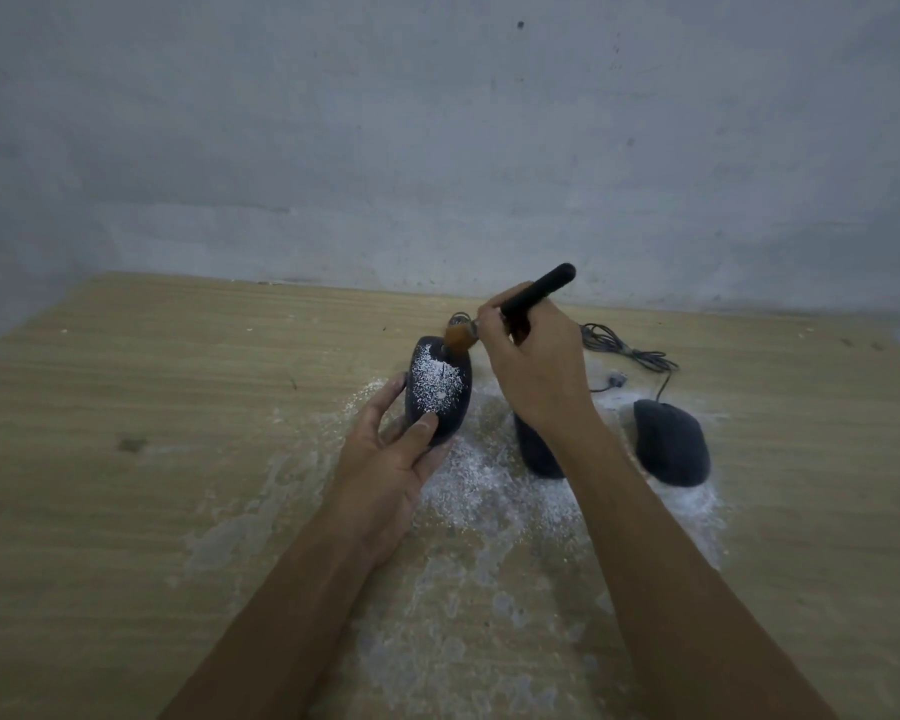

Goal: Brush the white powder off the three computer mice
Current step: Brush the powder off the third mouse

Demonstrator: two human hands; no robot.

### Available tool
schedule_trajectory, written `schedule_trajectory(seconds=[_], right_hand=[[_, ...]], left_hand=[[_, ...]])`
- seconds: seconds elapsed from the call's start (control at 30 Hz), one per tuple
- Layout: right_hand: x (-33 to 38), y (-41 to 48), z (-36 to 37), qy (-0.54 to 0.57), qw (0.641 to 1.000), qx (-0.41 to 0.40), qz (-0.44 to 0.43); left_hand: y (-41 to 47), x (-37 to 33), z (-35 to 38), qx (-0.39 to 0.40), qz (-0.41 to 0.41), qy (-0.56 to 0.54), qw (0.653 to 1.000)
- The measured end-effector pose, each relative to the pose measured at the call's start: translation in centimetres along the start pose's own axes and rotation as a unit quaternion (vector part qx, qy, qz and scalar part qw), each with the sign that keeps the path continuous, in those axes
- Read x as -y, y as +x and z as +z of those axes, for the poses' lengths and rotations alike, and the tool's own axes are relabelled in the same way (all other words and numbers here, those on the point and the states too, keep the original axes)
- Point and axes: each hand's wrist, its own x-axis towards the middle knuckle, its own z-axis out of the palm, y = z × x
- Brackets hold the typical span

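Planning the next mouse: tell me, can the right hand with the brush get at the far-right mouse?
Probably yes: the far-right mouse lies uncovered beside the right hand, which holds the brush.

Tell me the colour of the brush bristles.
Orange-brown bristles on a black handle, seen in the head view.

- Held mouse (439,389): black, speckled with white powder (436,383).
- Brush (520,309): black handle, orange-brown bristles.
- Right-hand mouse (671,441): plain black.
- Table (126,407): light wood grain, smeared white.
- Wall (437,122): grey-blue, mottled.
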Motion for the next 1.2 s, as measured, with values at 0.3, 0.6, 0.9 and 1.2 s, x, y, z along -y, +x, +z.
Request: schedule_trajectory(seconds=[0.3,0.6,0.9,1.2], right_hand=[[0.3,0.1,-1.0,-0.010,0.999,0.050,0.012],[0.4,0.2,-1.7,0.009,0.997,0.070,0.025],[0.3,0.3,-2.3,0.037,0.996,0.076,0.035],[-0.4,0.4,-2.8,0.070,0.982,0.156,0.084]], left_hand=[[0.0,-0.2,0.2,-0.007,0.000,-0.019,1.000],[-0.2,-0.4,0.4,-0.013,0.001,-0.021,1.000],[-0.3,-0.8,0.8,-0.020,0.000,-0.039,0.999],[-0.5,-1.1,0.7,-0.020,-0.022,-0.082,0.996]])
